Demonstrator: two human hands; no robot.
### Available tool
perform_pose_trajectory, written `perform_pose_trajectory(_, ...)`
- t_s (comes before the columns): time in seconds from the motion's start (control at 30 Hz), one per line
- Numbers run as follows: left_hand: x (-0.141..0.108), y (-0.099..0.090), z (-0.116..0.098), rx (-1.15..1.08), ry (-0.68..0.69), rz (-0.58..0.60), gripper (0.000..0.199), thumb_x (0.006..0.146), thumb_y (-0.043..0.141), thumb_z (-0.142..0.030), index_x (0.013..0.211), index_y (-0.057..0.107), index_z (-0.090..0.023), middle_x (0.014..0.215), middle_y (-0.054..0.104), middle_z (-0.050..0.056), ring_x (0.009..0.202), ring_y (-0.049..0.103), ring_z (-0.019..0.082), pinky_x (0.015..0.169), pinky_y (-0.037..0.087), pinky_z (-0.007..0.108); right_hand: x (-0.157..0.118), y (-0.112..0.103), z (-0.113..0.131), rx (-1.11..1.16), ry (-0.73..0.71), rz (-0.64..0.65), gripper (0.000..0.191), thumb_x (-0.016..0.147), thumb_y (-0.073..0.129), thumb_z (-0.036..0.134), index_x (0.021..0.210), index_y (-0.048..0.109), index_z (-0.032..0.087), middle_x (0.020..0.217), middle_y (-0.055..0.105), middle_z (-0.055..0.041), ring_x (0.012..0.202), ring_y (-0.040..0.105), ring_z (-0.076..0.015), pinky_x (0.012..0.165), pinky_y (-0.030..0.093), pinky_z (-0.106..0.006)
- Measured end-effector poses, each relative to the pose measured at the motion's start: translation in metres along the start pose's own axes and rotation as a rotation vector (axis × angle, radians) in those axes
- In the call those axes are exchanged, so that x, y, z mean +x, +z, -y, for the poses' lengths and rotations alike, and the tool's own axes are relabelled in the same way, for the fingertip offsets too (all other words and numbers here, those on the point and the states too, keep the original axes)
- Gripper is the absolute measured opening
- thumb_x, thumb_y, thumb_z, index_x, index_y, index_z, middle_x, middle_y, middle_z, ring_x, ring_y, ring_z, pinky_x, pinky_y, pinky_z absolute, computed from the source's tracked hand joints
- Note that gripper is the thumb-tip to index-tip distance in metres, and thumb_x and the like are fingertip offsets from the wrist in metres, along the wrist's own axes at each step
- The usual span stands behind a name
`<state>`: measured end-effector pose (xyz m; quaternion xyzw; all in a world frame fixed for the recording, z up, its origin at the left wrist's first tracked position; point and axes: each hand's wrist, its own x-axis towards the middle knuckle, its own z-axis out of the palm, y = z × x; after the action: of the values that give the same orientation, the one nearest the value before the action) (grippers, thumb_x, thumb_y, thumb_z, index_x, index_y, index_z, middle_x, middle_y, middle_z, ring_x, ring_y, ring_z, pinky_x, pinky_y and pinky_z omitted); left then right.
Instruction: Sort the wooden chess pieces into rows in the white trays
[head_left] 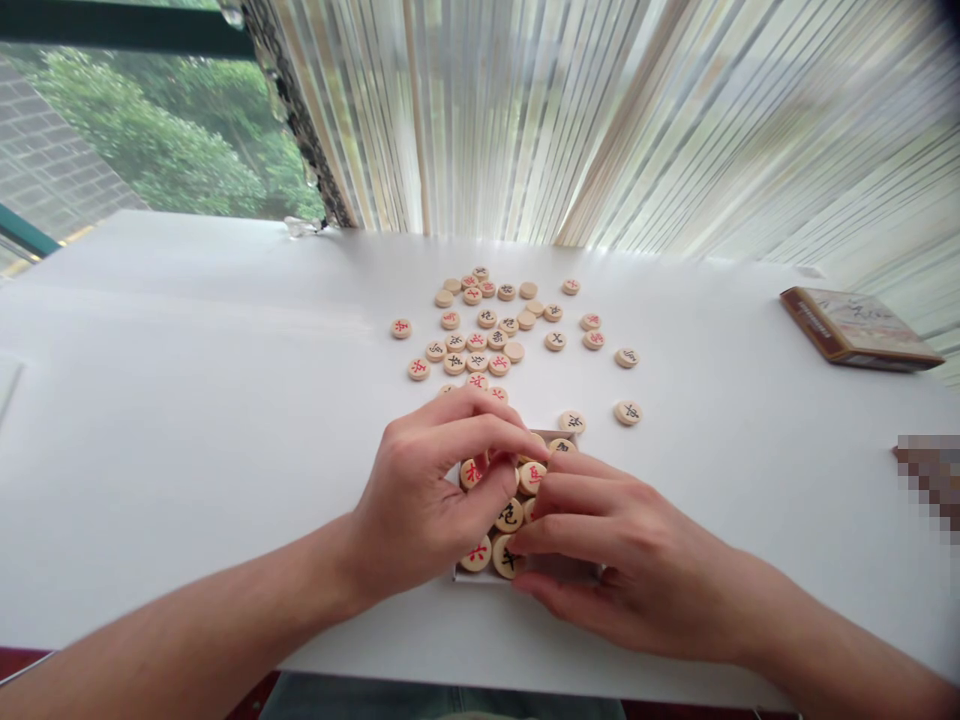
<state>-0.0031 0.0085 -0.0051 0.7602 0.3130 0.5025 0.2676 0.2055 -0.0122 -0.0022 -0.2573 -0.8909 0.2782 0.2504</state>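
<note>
A shallow white box (pixel 480 577) near the table's front edge holds several round wooden pieces with red or black characters. My left hand (pixel 442 485) arches over its left and back part, fingers curled over the pieces; whether it grips one is hidden. From the right, my right hand (pixel 607 535) reaches into the box, thumb and fingers around a piece with a black character (pixel 508 556) at the front. A piece with a red character (pixel 475 553) lies to the left of it. Behind the box, many similar pieces, such as a red-marked one (pixel 418 369), lie scattered.
The white table (pixel 225 420) carries a flat brown and beige box (pixel 862 328) at the back right. A blurred brown object lies at the right edge. Striped curtains (pixel 495 120) hang behind the table, beside a window.
</note>
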Motion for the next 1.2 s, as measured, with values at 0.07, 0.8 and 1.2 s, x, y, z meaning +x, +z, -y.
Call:
perform_pose_trajectory(0.07, 0.000, 0.000, -0.001, -0.002, -0.003, 0.004, 0.027, 0.087, 0.064, 0.006, 0.092, 0.082, -0.013, 0.092, 0.076, 0.005, 0.087, 0.073, 0.012, 0.083, 0.060, 0.021, 0.000, 0.000, 0.000, -0.006, 0.007, 0.008, 0.012, 0.098, 0.068, 0.014, 0.092, 0.077, 0.017, 0.087, 0.072, -0.0062, 0.086, 0.064, -0.0211, 0.079, 0.054, -0.036)
perform_pose_trajectory(0.8, 0.002, -0.003, -0.002, 0.020, -0.015, 0.028, 0.028, 0.089, 0.065, 0.003, 0.094, 0.080, -0.019, 0.093, 0.076, 0.004, 0.087, 0.073, 0.015, 0.082, 0.062, 0.027, 0.001, -0.023, -0.002, -0.040, 0.022, -0.186, 0.011, 0.096, 0.069, 0.011, 0.089, 0.075, 0.018, 0.076, 0.070, -0.0032, 0.069, 0.057, -0.0159, 0.063, 0.048, -0.031)
perform_pose_trajectory(1.2, 0.020, -0.030, 0.027, 0.126, -0.103, -0.088, 0.016, 0.091, 0.070, -0.010, 0.097, 0.081, -0.021, 0.095, 0.076, 0.004, 0.091, 0.073, 0.019, 0.069, 0.064, 0.027, -0.007, -0.050, -0.043, -0.285, 0.534, -0.727, 0.024, 0.095, 0.074, 0.036, 0.077, 0.077, 0.021, 0.063, 0.070, -0.0022, 0.055, 0.058, -0.0158, 0.050, 0.044, -0.029)
